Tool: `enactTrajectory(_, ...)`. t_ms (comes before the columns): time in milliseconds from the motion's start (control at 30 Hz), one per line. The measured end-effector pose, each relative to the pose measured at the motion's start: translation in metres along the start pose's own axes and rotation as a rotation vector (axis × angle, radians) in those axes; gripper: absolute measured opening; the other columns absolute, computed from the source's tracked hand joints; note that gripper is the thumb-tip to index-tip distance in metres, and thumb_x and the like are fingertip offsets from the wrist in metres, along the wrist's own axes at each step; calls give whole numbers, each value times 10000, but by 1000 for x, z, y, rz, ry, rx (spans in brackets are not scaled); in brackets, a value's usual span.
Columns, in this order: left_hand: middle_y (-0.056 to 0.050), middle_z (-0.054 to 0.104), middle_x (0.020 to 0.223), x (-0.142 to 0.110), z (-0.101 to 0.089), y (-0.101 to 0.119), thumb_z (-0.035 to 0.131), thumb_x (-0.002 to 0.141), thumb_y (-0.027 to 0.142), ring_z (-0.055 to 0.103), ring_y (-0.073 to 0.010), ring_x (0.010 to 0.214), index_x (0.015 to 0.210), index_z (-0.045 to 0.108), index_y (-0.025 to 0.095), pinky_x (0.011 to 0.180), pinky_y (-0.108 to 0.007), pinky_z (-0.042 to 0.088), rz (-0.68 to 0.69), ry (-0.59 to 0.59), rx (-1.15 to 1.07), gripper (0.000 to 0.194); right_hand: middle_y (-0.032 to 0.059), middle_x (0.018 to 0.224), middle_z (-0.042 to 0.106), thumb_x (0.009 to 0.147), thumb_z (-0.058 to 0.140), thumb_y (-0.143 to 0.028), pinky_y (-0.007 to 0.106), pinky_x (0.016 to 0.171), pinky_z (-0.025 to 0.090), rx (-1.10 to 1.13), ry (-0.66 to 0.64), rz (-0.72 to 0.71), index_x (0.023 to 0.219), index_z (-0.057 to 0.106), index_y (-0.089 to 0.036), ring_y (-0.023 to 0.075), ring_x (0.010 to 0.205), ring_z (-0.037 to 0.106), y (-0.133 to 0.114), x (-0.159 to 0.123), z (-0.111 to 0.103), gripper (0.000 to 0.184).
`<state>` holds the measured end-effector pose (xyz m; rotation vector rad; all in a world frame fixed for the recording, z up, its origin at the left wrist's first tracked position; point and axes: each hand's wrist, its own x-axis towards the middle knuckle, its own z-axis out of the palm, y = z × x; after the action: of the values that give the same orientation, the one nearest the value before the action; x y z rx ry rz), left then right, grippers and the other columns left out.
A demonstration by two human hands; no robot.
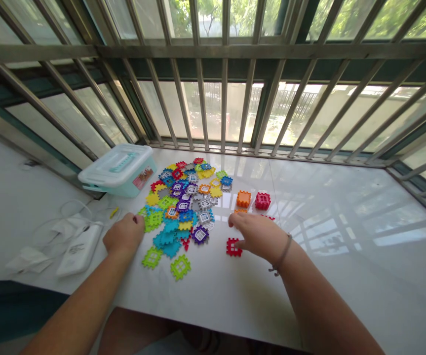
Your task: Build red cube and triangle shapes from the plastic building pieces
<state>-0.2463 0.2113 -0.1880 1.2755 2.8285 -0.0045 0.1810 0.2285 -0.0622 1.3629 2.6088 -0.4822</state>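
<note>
My left hand [124,233] is curled into a fist at the left side of the pile, beside lime-green notched building pieces [154,220]; whatever may be inside it is hidden. Over on the right, my right hand [260,235] hovers with thumb and fingers apart. Its thumb reaches to the edge of a red window-shaped building piece [233,247] lying flat on the table; whether they touch I cannot tell. Just beyond this hand sit an orange block of pieces [243,198] and a red block [262,200]. Another orange piece [240,212] is partly covered by the hand.
A loose pile of colourful pieces [183,204] spreads across the middle of the white table [213,301]. At the back left stands a lidded mint box [118,170]. A white power strip [79,250] with cables lies at the left. Metal window bars [223,108] rise behind.
</note>
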Motion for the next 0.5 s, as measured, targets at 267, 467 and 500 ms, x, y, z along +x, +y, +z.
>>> enactTrajectory(267, -246, 781, 1141, -3, -4, 1, 285, 1081, 495, 740, -434, 1037, 1222, 775, 182, 801, -485, 567, 4, -16, -10, 599, 169, 1214, 742, 1022, 593, -101, 366, 813, 611, -147, -161, 113, 1323, 624, -157, 301, 1060, 799, -48, 7, 32, 308)
enactTrajectory(467, -230, 786, 1126, -4, -4, 3, 288, 1074, 500, 741, -437, 1037, 1206, 780, 202, 793, -485, 567, 0, -6, -12, 591, 133, 1244, 703, 1045, 509, -85, 336, 775, 591, -148, -39, -157, 1286, 609, -199, 260, 1028, 773, -49, 15, 42, 284)
enactTrajectory(500, -230, 786, 1126, -4, -4, 3, 288, 1074, 499, 740, -436, 1037, 1206, 781, 203, 794, -484, 567, -2, -5, -15, 591, 129, 1252, 694, 1041, 520, -86, 327, 765, 585, -150, -21, -170, 1291, 600, -205, 252, 1018, 769, -49, 16, 43, 289)
